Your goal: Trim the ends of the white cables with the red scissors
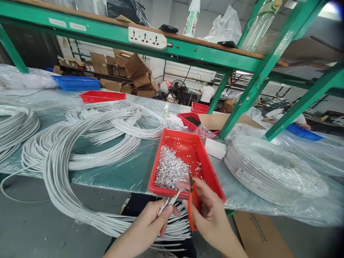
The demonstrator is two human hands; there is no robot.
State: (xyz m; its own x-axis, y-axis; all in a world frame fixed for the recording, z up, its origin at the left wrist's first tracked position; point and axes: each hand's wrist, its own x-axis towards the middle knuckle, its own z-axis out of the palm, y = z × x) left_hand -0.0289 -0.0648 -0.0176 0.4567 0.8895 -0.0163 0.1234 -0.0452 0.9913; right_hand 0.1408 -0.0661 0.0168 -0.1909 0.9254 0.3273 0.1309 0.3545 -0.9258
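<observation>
My left hand (153, 220) is closed around a few light grey cable ends (174, 199), which stick up between thumb and fingers. My right hand (212, 211) grips orange-handled pliers (191, 209), their dark jaws pointing up just right of the cable ends; the jaws are too blurred to make out fully. Beneath my hands, a thick bundle of grey cables (91, 216) hangs over the table edge and fans out across my lap. Just beyond my hands stands a red tray (213, 175) with a heap of small shiny silvery bits (170, 168).
More cable coils (107, 161) lie to the left. A plastic-wrapped cable roll (249, 175) and a small white box (215, 148) sit right of the tray. A green shelf frame (242, 104) with a power strip (147, 38) crosses above the table. A cardboard box (260, 233) stands below right.
</observation>
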